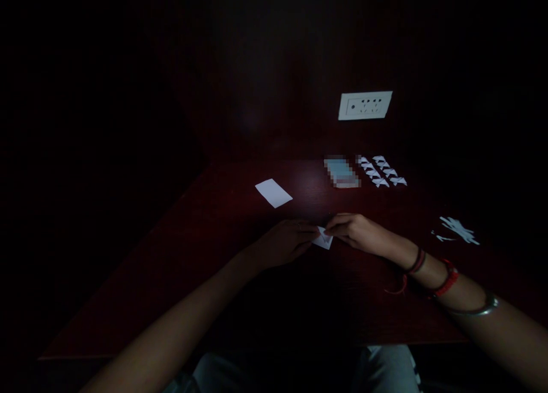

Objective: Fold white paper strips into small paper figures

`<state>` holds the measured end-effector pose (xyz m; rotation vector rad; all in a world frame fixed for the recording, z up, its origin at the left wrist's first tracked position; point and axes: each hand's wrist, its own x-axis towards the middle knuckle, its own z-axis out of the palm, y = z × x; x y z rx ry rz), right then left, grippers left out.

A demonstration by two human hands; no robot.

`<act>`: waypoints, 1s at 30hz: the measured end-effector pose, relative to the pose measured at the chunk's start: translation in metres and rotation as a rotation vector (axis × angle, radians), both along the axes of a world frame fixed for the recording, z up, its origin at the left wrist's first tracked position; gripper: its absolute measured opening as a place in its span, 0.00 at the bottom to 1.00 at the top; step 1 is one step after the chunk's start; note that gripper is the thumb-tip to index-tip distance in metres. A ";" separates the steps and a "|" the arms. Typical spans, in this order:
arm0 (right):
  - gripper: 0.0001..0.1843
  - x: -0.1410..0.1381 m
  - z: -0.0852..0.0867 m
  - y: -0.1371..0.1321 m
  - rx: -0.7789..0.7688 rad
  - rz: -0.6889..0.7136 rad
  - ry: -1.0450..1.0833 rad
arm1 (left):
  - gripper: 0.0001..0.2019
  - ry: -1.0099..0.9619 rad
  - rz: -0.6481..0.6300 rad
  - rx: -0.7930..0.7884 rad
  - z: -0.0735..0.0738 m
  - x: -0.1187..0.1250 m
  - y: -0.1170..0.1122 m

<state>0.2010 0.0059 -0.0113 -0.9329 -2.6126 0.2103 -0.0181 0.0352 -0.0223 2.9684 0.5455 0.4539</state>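
Note:
The scene is very dark. A small folded white paper piece (pixel 322 239) lies on the dark red table (pixel 205 239) between my two hands. My left hand (pixel 282 241) has its fingers curled and pinches the paper's left side. My right hand (pixel 355 232) pinches the paper's right corner with its fingertips pressed together. Red and dark bands and a metal bangle circle my right wrist and forearm.
A white paper rectangle (pixel 273 192) lies behind my left hand. Further back right sit a blurred bluish block (pixel 341 172) and several small folded white pieces (pixel 381 171). White paper scraps (pixel 459 230) lie at the right. A white wall socket (pixel 365 105) is behind.

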 end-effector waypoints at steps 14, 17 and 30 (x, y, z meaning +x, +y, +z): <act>0.14 -0.003 -0.002 -0.001 0.024 -0.034 -0.070 | 0.16 0.019 -0.001 0.025 -0.003 -0.001 0.001; 0.14 -0.004 -0.001 -0.001 0.039 -0.030 -0.085 | 0.15 0.038 0.004 0.034 -0.003 -0.001 0.002; 0.15 -0.010 0.004 -0.008 0.033 -0.128 -0.169 | 0.17 0.062 0.049 0.012 0.002 0.001 -0.006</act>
